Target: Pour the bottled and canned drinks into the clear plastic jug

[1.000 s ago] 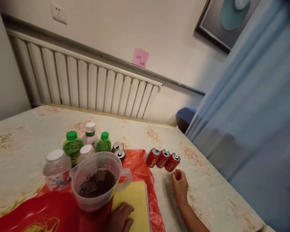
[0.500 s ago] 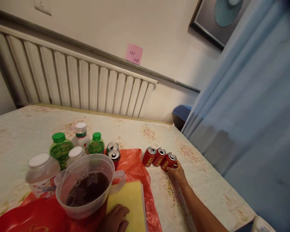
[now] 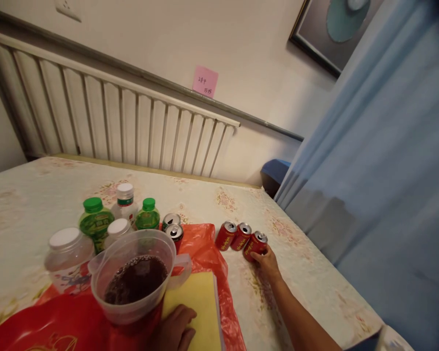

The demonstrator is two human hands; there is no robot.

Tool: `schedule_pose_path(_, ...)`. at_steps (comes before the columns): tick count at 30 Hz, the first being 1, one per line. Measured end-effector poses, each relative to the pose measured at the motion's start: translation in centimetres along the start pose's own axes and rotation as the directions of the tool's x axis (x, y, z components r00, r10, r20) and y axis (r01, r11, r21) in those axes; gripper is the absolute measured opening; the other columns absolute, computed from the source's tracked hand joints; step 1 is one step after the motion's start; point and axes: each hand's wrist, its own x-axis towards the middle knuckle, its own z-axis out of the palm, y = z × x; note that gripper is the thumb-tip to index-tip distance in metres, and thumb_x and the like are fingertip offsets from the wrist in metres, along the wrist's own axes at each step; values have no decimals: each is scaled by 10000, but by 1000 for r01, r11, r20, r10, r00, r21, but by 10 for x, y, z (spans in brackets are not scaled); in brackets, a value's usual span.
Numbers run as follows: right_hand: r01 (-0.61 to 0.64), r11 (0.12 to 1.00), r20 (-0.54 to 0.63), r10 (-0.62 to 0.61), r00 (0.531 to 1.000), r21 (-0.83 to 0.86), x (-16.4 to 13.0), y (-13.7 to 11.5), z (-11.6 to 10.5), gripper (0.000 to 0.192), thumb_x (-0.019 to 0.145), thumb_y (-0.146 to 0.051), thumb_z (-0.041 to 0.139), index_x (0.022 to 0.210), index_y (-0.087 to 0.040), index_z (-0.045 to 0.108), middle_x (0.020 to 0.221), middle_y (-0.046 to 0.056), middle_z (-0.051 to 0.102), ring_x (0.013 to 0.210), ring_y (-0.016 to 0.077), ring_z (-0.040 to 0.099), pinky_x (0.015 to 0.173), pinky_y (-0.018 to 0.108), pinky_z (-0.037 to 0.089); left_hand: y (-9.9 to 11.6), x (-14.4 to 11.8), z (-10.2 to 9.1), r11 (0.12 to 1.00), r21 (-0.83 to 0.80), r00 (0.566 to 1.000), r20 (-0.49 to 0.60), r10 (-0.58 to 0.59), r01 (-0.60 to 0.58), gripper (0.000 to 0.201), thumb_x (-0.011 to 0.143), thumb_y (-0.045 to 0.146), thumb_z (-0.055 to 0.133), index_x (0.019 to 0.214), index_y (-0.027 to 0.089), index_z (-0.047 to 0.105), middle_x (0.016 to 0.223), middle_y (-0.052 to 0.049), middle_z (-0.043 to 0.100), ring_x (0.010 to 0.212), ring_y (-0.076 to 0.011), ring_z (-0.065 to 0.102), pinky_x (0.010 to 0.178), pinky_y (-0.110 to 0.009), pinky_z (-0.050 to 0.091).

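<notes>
My right hand [image 3: 267,263] is closed around the lower part of a red drink can [image 3: 255,247], the rightmost of three upright cans in a row. Touching or close beside it are a middle red can [image 3: 241,237] and a left red can [image 3: 226,236], opened on top. My left hand [image 3: 177,326] lies on a yellow notebook [image 3: 193,290], thumb apart from the fingers; part of it is cut off by the lower edge. Left of it stands a clear plastic jug [image 3: 111,287] with dark bubbly liquid inside.
Behind the jug stand green-capped bottles [image 3: 147,219], white-capped jars [image 3: 69,263] and two more cans [image 3: 174,236]. A red plastic bag [image 3: 201,243] lies under the notebook. A red tray [image 3: 40,324] is at lower left. A blue curtain [image 3: 369,170] hangs at right.
The view has shifted slightly, so the jug and bottles appear a little further right. My right hand stays on the can, its fingers closer against it; my left hand stays on the notebook.
</notes>
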Motion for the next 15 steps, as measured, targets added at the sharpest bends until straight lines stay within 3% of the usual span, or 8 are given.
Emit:
schedule_pose_path(5,29,998,30,-27,999,-53,-36,-24,-1,467,487,-280,796,919,-177,651,867,35,732,800,252,661,722,349,534,6,-3,0,999,-29,999,-26,-28,27,248,924,239,446,1102,219,619,1114,-84,654,1056,-222,611,951,-339,483)
schedule_pose_path(9,123,990,184,-108,977,-70,-59,-63,9,637,526,-256,798,1131,-178,616,1046,65,716,901,264,675,803,383,551,19,-5,-8,999,-37,1000,-23,-20,19,245,898,179,434,1054,224,617,1055,-58,649,978,-194,614,902,-304,475)
schedule_pose_path(12,351,926,298,-298,907,-141,-65,-99,23,640,614,-267,762,1220,-185,572,1171,88,656,1028,270,637,892,412,523,25,-8,-12,999,-32,999,-36,-35,34,251,868,142,435,1026,222,614,1032,-46,644,950,-184,608,867,-285,464)
schedule_pose_path(15,574,798,379,-481,790,-185,-68,-137,39,593,660,-247,732,1225,-197,560,1184,95,625,1078,276,600,934,440,497,25,-10,-11,999,-28,998,-52,-30,28,266,834,111,446,1009,223,611,1020,-34,641,949,-177,603,851,-274,452)
